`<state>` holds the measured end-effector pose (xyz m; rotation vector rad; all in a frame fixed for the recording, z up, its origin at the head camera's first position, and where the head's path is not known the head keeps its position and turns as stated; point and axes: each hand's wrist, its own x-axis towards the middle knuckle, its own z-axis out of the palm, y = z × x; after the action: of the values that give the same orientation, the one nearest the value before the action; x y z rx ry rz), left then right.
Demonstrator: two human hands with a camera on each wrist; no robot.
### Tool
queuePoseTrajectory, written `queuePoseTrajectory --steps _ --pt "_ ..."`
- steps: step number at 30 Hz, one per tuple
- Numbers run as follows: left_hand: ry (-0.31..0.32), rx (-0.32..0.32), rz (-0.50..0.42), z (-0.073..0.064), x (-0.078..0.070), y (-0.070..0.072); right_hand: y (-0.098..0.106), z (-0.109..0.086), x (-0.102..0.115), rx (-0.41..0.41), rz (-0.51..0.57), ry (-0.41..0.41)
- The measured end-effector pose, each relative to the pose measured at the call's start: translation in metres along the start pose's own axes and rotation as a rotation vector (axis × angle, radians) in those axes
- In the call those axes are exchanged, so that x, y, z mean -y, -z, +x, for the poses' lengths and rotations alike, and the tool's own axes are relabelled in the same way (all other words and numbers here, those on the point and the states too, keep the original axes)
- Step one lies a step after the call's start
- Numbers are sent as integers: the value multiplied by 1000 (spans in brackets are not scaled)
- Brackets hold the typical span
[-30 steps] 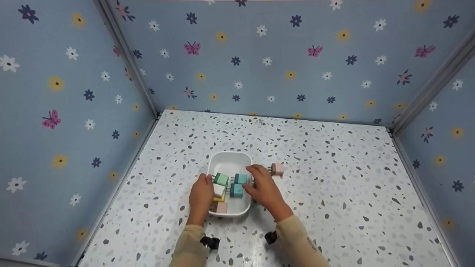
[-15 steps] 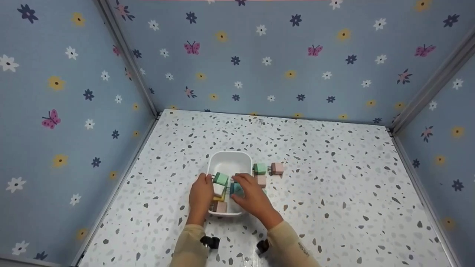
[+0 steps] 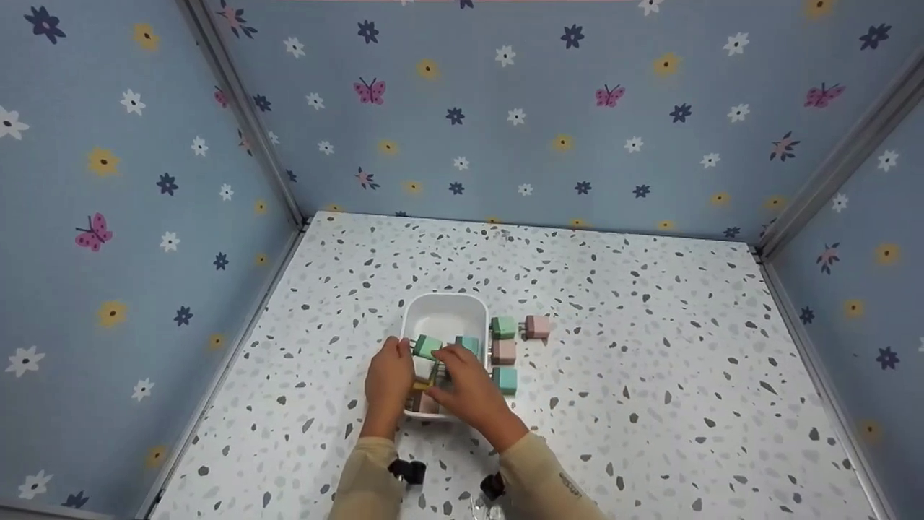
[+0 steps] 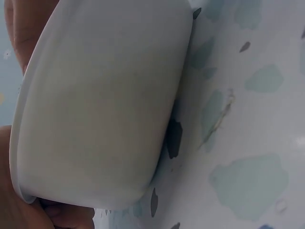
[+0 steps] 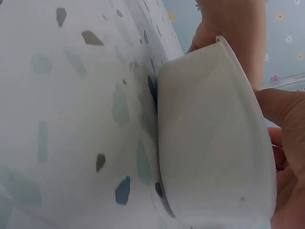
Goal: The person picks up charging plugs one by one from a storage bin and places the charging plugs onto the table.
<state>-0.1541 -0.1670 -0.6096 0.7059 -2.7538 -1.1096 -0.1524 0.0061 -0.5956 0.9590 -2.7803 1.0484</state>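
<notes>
A white plastic tub (image 3: pixel 443 307) stands on the speckled table. My left hand (image 3: pixel 390 375) grips its left rim; in the left wrist view fingers (image 4: pixel 28 28) show beyond the tub's wall. Inside lie plug chargers: a green one (image 3: pixel 428 346), a white one (image 3: pixel 424 369), a yellow one (image 3: pixel 421 386), a pink one (image 3: pixel 429 403) and a teal one (image 3: pixel 467 343). My right hand (image 3: pixel 469 390) reaches over the right rim, thumb and fingers spread apart at the white and yellow chargers. It covers the tub's lower right part, where dark prongs peek out.
Right of the tub, a green charger (image 3: pixel 503 328), a pink charger (image 3: pixel 503 352) and a teal charger (image 3: pixel 505 380) form a column. Another pink charger (image 3: pixel 537 326) lies beyond them. Flower-patterned walls (image 3: pixel 505 130) enclose the table at the back and sides.
My right hand has moved left from the tub's right rim to the chargers on its left side, uncovering the column outside. My left hand has kept its grip on the rim.
</notes>
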Motion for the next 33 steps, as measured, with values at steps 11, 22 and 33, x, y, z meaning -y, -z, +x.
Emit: queuePoseTrajectory --steps 11,22,33 --pt "-17 -18 14 -1 0 1 -11 10 11 5 -36 31" --pt "-11 -19 32 -2 0 2 -18 9 8 -31 -57 -14" --pt "-12 -13 32 0 1 2 -20 11 11 -29 -80 -94"
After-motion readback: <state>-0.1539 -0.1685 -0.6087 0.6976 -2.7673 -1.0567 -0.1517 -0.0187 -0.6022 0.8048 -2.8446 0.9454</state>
